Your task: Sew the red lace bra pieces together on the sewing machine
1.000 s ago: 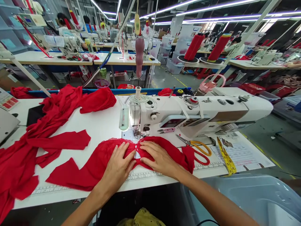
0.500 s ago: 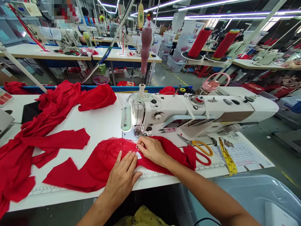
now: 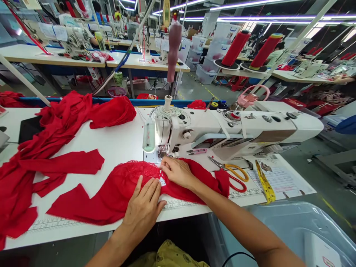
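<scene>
A red bra piece with lace cups (image 3: 105, 198) lies spread across the front of the sewing table. My left hand (image 3: 145, 200) rests flat on it, fingers stretched out and pressing the cloth. Close by, my right hand (image 3: 178, 171) pinches the lace edge at the middle of the piece, its fingertips just in front of the presser foot. Between the two hands shows a small white dotted patch (image 3: 162, 181), partly covered. The white sewing machine (image 3: 236, 128) stands behind, its lamp lit beside the needle.
Red cloth pieces (image 3: 61, 129) are heaped on the left. Right of my hand lie pink thread snips (image 3: 198, 151), orange-handled scissors (image 3: 233, 171), a yellow tape measure (image 3: 265, 183) and a paper sheet (image 3: 289, 178). A clear plastic bin (image 3: 283, 215) stands below the table's front edge.
The view has shifted slightly. My right fingers have curled a little at the lace edge, and more of the white patch shows. My left hand stays flat on the cloth.
</scene>
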`<state>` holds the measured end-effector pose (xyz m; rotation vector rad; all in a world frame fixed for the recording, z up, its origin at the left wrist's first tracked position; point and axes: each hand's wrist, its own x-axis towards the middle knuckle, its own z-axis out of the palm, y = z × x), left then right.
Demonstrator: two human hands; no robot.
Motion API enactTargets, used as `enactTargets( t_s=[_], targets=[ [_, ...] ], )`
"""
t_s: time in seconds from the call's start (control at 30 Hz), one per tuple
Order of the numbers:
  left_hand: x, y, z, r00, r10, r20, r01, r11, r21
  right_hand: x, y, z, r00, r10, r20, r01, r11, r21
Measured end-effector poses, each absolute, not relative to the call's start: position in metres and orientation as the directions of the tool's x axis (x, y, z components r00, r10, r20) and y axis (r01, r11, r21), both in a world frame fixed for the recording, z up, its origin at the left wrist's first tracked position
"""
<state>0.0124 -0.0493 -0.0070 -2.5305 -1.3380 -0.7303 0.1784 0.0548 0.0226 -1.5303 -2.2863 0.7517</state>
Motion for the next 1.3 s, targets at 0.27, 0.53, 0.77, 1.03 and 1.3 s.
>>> enactTargets(
  t_s=[0.27, 0.53, 0.77, 1.03, 1.3],
  targets=[
    [0.017, -0.051, -0.011, 0.465, 0.728, 0.503, 0.819, -0.57, 0.068, 0.174, 0.056, 0.023, -0.367, 0.929, -0.057, 0.77, 0.269, -0.578],
    [0.013, -0.053, 0.001, 0.433, 0.809, 0.397, 0.808, -0.544, 0.228, 0.185, 0.058, 0.022, -0.419, 0.908, 0.008, 0.707, 0.332, -0.624],
    [0.005, -0.021, 0.014, 0.355, 0.833, 0.424, 0.735, -0.529, 0.424, 0.192, 0.038, 0.022, -0.502, 0.849, 0.166, 0.647, 0.496, -0.579],
    [0.0, -0.02, -0.016, 0.351, 0.867, 0.354, 0.854, -0.451, 0.259, 0.198, 0.021, 0.003, -0.51, 0.796, 0.327, 0.684, 0.606, -0.406],
    [-0.005, -0.021, -0.016, 0.373, 0.858, 0.353, 0.856, -0.465, 0.225, 0.199, 0.021, 0.0, -0.489, 0.81, 0.325, 0.683, 0.587, -0.435]
  ],
)
